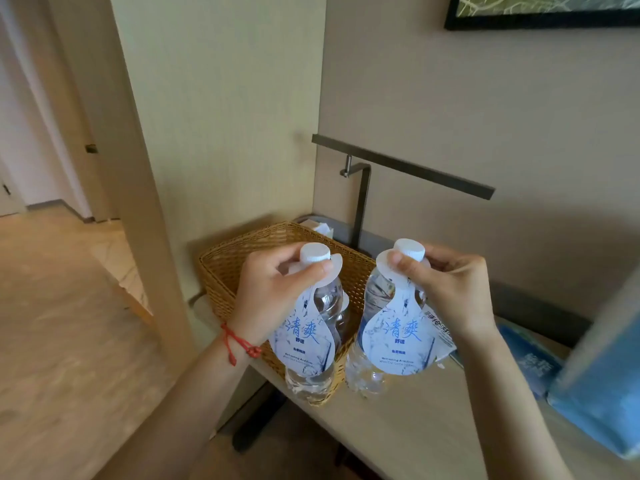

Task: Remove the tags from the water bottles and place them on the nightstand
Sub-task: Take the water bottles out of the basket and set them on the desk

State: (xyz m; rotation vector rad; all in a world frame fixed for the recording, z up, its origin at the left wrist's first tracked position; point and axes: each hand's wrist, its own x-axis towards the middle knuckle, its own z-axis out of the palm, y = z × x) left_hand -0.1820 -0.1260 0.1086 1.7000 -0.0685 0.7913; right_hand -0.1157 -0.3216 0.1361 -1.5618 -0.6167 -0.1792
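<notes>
Two clear water bottles with white caps are held up side by side over the nightstand (408, 424). My left hand (273, 296) grips the neck of the left bottle (311, 375), which hangs over the front corner of a wicker basket. My right hand (446, 289) grips the neck of the right bottle (367, 368). A white and blue paper tag hangs from each neck: the left tag (304, 344) and the right tag (398, 341). My thumbs press on the tags' top loops just below the caps.
A woven wicker basket (242, 265) sits on the nightstand's left end against the wall. A dark metal lamp arm (401, 164) stands behind it. Blue packages (599, 386) lie at the right. Wooden floor and a doorway lie to the left.
</notes>
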